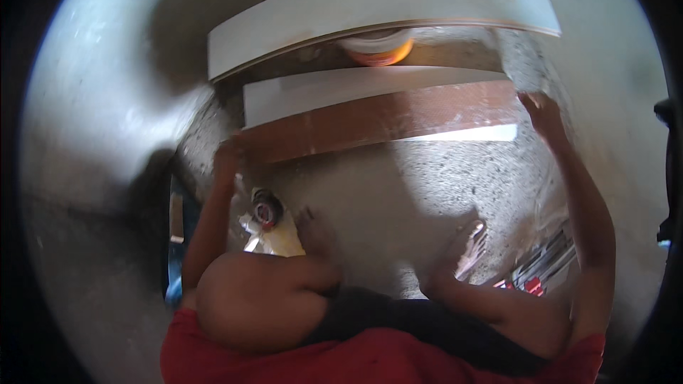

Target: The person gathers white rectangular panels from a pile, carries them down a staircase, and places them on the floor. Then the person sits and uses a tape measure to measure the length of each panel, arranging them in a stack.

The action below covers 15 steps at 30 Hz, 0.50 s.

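A long brown board (377, 117) with a textured face stretches across in front of me, tilted so its left end is nearer. My left hand (226, 158), somewhat blurred, is closed at its left end. At the opposite end, my right hand (542, 112) grips the board's upper right corner with bent fingers. Just beyond the brown board lies a white board (295, 94), partly covered by it. A white strip also shows under the brown board's right half; I cannot tell whether it belongs to the same white board.
Farther off, a long white plank (384, 3) extends above an orange and white bucket (380, 48). By my left foot lies a dark round tool or roll (265, 210) on yellowish material (281, 236). Several thin tools with red parts (533, 286) lie at the right on the rough concrete floor (455, 185).
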Each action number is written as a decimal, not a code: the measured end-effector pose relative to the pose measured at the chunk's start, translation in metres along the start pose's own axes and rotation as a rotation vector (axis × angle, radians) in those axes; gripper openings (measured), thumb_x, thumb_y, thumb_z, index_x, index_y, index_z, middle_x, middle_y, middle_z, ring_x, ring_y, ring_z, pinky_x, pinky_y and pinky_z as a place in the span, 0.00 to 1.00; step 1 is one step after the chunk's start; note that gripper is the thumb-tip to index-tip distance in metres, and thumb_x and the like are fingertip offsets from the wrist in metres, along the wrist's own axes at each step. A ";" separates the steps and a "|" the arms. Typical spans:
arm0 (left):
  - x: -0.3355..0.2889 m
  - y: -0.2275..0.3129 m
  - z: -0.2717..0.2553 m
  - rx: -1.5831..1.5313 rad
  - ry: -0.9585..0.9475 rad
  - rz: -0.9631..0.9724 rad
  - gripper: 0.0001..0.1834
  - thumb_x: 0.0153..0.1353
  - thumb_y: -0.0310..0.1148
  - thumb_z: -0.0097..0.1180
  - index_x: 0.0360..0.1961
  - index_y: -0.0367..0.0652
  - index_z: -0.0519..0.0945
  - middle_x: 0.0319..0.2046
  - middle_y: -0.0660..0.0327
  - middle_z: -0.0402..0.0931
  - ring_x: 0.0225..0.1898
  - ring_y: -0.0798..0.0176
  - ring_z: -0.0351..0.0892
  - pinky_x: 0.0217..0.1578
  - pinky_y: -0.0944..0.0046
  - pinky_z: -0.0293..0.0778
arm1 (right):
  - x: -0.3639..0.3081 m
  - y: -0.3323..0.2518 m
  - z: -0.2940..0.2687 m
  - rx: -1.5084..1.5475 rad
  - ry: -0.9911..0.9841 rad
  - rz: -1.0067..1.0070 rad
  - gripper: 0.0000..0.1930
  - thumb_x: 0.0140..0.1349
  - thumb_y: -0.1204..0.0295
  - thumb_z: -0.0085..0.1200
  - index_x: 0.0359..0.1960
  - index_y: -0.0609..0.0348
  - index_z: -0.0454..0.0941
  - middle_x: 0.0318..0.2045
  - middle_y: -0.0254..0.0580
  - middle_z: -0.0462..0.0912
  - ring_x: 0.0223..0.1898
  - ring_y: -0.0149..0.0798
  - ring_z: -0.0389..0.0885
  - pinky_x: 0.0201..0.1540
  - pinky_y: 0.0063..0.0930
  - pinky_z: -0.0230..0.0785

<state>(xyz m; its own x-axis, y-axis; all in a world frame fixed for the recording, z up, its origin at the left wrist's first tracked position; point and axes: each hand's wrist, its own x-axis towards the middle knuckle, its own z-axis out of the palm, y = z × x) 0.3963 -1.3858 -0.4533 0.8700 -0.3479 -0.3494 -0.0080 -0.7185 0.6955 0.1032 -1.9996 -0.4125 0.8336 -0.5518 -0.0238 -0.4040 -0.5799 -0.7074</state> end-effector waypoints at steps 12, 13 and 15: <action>-0.001 0.035 0.032 0.075 0.222 -0.194 0.29 0.53 0.50 0.64 0.46 0.35 0.81 0.38 0.52 0.82 0.38 0.61 0.81 0.43 0.62 0.74 | -0.020 0.043 0.017 -0.128 -0.157 0.400 0.28 0.59 0.46 0.57 0.40 0.64 0.83 0.30 0.42 0.82 0.33 0.34 0.78 0.38 0.31 0.70; -0.001 0.032 0.032 -0.015 0.199 -0.226 0.28 0.54 0.50 0.63 0.45 0.35 0.81 0.37 0.53 0.82 0.38 0.62 0.81 0.42 0.63 0.74 | -0.021 0.040 0.017 -0.055 -0.146 0.475 0.28 0.58 0.45 0.57 0.39 0.63 0.83 0.28 0.40 0.81 0.32 0.33 0.77 0.36 0.30 0.69; -0.005 0.032 0.029 -0.130 0.182 -0.268 0.25 0.56 0.48 0.61 0.43 0.35 0.82 0.35 0.54 0.82 0.36 0.63 0.80 0.41 0.64 0.73 | -0.022 0.034 0.017 0.088 -0.128 0.624 0.28 0.57 0.43 0.56 0.37 0.60 0.84 0.26 0.37 0.79 0.29 0.30 0.74 0.34 0.28 0.67</action>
<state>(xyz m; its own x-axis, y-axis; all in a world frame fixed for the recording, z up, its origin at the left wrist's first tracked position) 0.3779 -1.4242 -0.4477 0.9064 -0.0362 -0.4208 0.2849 -0.6831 0.6725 0.0771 -1.9968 -0.4477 0.4923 -0.6905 -0.5299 -0.7997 -0.1184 -0.5886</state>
